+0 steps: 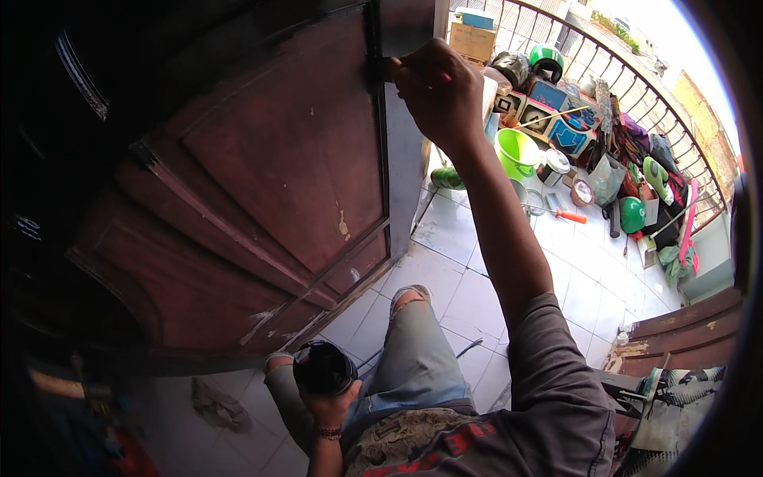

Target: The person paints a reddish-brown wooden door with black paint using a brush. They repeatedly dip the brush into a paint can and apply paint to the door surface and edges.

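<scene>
My right hand [437, 91] is raised at the upper middle, fingers closed round a paintbrush [389, 69] whose light handle partly shows. The brush's dark end meets the right edge of a reddish-brown panelled wooden door [294, 151]. Glossy black paint covers the door's frame strips beside the panel, while the panel itself looks matt, with pale scuffs. Low in the view, my left hand [330, 407] grips a round, open container [324, 368] from below, above my lap. The inside of this container looks black; how full it is I cannot tell.
White floor tiles [445, 286] lie below. Along the railing [628, 67] stand a lime-green bucket [517, 153], a paint tin [554, 167], helmets [546, 60], boxes and bags. An orange-handled tool [571, 215] lies on the tiles. A crumpled rag [218, 405] lies at lower left.
</scene>
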A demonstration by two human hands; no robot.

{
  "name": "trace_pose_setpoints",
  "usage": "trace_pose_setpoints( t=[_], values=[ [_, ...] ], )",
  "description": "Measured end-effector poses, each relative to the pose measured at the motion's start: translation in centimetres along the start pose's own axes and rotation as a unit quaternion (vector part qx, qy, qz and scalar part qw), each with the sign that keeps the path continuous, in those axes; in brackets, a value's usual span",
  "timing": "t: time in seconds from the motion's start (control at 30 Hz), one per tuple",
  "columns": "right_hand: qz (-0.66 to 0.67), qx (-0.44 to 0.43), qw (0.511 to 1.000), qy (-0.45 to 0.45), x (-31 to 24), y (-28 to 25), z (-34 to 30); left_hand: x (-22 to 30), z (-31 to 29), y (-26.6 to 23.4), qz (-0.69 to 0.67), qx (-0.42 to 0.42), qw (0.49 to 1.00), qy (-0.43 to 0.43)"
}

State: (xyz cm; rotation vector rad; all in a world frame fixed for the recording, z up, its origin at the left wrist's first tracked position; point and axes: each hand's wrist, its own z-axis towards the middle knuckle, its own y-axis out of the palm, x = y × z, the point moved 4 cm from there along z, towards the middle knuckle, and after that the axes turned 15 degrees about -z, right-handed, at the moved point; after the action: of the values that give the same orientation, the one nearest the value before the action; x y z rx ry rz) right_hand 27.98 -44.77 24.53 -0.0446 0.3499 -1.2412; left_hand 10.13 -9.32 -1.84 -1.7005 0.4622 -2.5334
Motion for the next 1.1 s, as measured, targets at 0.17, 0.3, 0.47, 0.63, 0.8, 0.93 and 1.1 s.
trace_pose_setpoints(
  t=[0.17,0.3,0.47,0.63,0.8,0.93,1.1],
  values=[
    [0.02,0.186,0.974,-0.128,-1.5,-2.1,-0.3,-0.3,-0.2,-0.3,-0.067,0.065,0.995,-0.031],
    [-0.039,-0.054,0.98,-0.188,1.0,0.9,-6.5,-0.6,0.0,-0.3,-0.111,0.063,0.99,-0.068],
    [-0.021,-0.039,0.978,-0.203,0.1,0.0,-8.4,-0.9,-0.2,-0.3,-0.105,0.056,0.991,-0.069],
    [-0.062,-0.039,0.977,-0.201,0.6,2.0,-6.5,-2.0,-0.8,0.4,-0.122,0.048,0.986,-0.103],
    [-0.017,-0.06,0.979,-0.196,0.4,0.5,-9.2,-0.2,0.3,0.2,-0.076,0.032,0.994,-0.07],
    [-0.001,0.049,0.979,-0.198,-2.0,0.0,-5.3,0.9,0.6,0.6,-0.119,0.069,0.988,-0.077],
    [0.032,-0.131,0.97,-0.204,1.8,1.9,-11.1,-0.3,0.0,1.0,-0.122,0.058,0.988,-0.078]
  ],
)
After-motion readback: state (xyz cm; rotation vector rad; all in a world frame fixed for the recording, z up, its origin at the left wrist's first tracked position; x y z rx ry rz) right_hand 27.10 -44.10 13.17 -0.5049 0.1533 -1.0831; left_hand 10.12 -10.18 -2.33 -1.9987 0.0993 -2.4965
